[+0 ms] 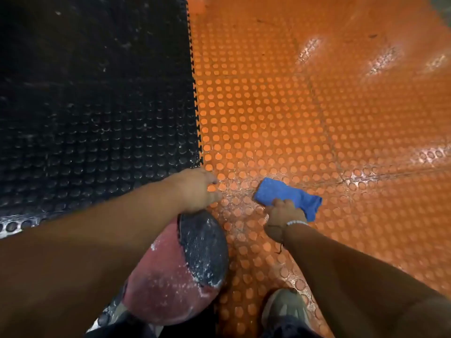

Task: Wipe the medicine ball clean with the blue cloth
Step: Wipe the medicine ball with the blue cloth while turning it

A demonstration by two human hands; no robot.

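Ball (180,272), chalk-dusted, lies left of the cloth (285,195) gripped by the right hand (284,219); left hand (197,190), loosely open, tops the ball.

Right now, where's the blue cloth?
In the head view, the blue cloth lies on the orange studded floor, gripped by the right hand, right of the medicine ball.

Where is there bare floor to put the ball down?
Open orange mat stretches ahead of the blue cloth and off to its right. The black mat past the left hand is bare too. Crowded: near the medicine ball, the right hand and the shoe.
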